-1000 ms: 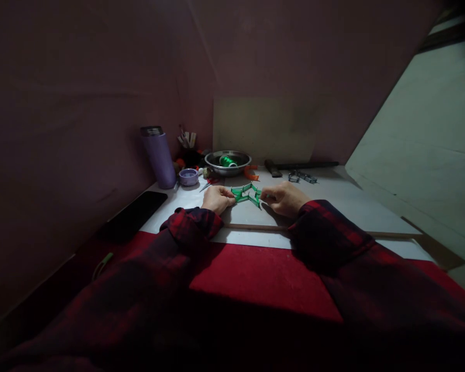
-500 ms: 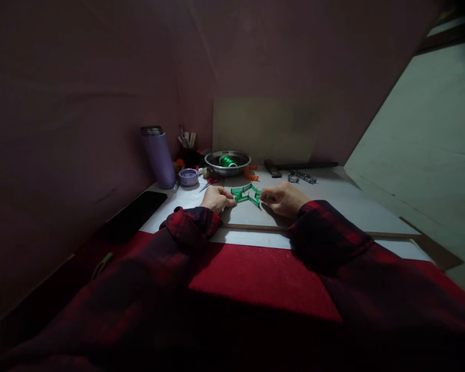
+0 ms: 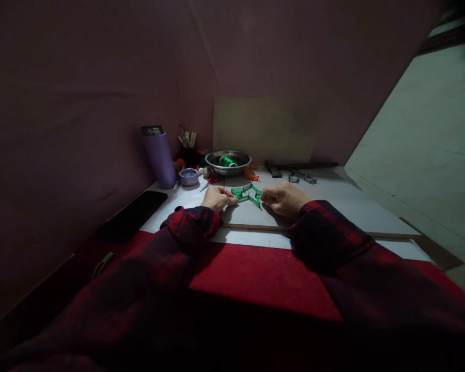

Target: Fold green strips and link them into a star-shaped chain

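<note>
In the head view, the green star-ish outline (image 3: pixel 252 187) of thread strung on little nails sits on the white board (image 3: pixel 344 206), roughly midway across and kinda close to its front edge. The hands are apart, one at each end of it: left hand (image 3: pixel 217 198) has its fingertips bunched at the left end, right hand (image 3: pixel 284 199) has curled fingers at the right end. Can't tell if either is actually pinching or just touching. Elbow room's decent on the right, a wide stretch of board running out to its slanted right edge. Left is tighter, with scissors (image 3: pixel 205 186) just past that hand, then a purple tub (image 3: pixel 188 177) and a purple tumbler (image 3: pixel 160 160) by the wall. Behind, the metal bowl (image 3: pixel 219 169), an orange piece (image 3: pixel 250 173) and a hammer (image 3: pixel 273 169) line the back.
</note>
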A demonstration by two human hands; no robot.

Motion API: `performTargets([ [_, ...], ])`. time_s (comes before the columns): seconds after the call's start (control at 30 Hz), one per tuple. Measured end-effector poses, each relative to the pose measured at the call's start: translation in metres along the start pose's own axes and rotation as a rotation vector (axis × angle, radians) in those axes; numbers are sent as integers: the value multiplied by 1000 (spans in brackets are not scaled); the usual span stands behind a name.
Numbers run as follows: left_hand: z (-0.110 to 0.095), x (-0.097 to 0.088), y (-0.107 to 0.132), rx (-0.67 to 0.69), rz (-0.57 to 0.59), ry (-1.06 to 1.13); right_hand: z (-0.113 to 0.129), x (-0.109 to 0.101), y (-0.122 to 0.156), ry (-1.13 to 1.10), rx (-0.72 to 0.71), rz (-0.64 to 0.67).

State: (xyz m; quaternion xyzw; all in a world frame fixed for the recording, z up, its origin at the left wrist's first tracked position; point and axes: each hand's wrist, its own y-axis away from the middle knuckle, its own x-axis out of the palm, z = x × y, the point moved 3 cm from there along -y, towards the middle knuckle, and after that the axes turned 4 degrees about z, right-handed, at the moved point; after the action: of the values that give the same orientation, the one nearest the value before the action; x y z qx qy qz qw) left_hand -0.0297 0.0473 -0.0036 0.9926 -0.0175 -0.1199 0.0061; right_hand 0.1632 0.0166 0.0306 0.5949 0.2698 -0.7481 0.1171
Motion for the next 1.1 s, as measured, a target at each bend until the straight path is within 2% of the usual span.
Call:
performTargets([
  [0.13,0,0,1,16,-16,-62,-1,1,0,-34,-18,-18],
  [0.2,-4,0,5,90,-53,-166,-2,0,-1,-64,-35,-38],
  [0.3,-16,0,15,375,-145,-427,-2,-1,-1,-126,-35,-61],
  [0.37,-21,4,22,559,-151,-566,-1,-2,-1,-161,-31,-63],
  [0.47,-22,10,26,689,-105,-654,0,-3,-1,-189,-38,-67],
  [0.73,-14,20,25,791,30,-831,1,-3,-1,-219,-44,-76],
  [1.1,-9,24,23,786,134,-897,14,-11,0,-196,-67,-75],
])
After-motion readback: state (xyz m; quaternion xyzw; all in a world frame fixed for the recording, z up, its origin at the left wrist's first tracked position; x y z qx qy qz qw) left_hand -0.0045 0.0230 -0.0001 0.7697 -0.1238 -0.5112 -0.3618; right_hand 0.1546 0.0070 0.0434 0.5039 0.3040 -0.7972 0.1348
